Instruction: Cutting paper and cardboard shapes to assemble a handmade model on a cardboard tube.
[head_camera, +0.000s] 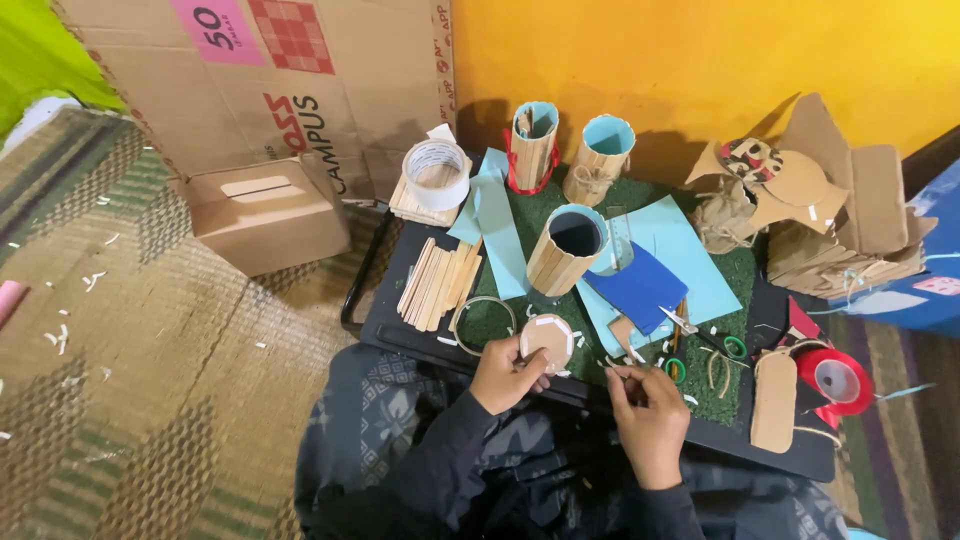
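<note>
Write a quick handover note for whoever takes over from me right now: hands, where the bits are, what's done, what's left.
Left hand holds a round cardboard disc with white strips around its edge.
Right hand pinches something small; what it is cannot be made out.
Loose flat wooden sticks lie on the black tray, green-handled scissors on the green mat.
Done: three stick-clad cylinder holders stand upright.
Left: the disc is not yet joined to anything.

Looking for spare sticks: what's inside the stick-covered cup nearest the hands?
The cup shows only a dark hollow behind its blue lining; no contents show, and its bottom is hidden in shadow.
</note>
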